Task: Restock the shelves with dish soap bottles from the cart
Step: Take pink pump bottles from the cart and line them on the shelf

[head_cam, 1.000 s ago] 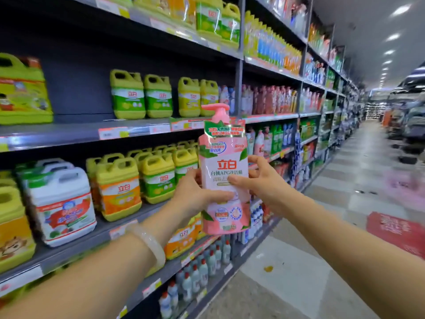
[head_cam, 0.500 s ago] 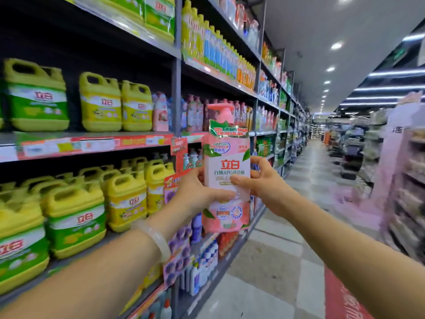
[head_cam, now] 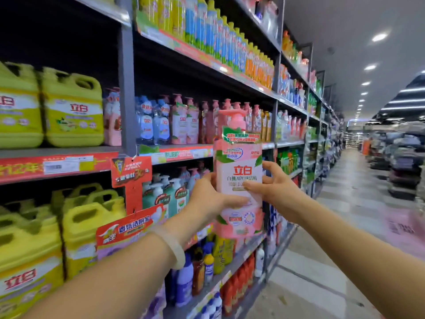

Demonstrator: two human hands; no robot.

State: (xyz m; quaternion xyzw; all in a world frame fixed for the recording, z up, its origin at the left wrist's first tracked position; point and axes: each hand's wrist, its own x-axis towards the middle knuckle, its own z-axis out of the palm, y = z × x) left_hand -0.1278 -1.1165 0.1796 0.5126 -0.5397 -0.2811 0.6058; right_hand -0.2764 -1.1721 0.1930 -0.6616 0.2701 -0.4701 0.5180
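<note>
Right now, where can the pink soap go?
The shelf edge behind the held pink soap bottle, right of the matching pink pump bottles, looks partly bare, though hidden. The yellow jugs sit packed.

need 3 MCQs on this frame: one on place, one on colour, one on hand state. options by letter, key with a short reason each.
1. Where is the pink pump-top dish soap bottle?
A. Lying on the floor
B. Held upright in the air in front of the shelves
C. Standing among the yellow jugs

2. What colour are the large handled plastic jugs on the left of the mid-height grey shelf?
A. Yellow-green
B. Blue
C. White

3. How do the hands stand?
A. Both off the bottle
B. Only the right hand holds it
C. Left hand and right hand both grip it

Key: 1 B, the bottle hangs upright between the hands with shelves behind it. 2 A, the jug bodies are yellow-green with red-lettered labels. 3 C, fingers and thumbs of both hands wrap the bottle's sides.
</note>
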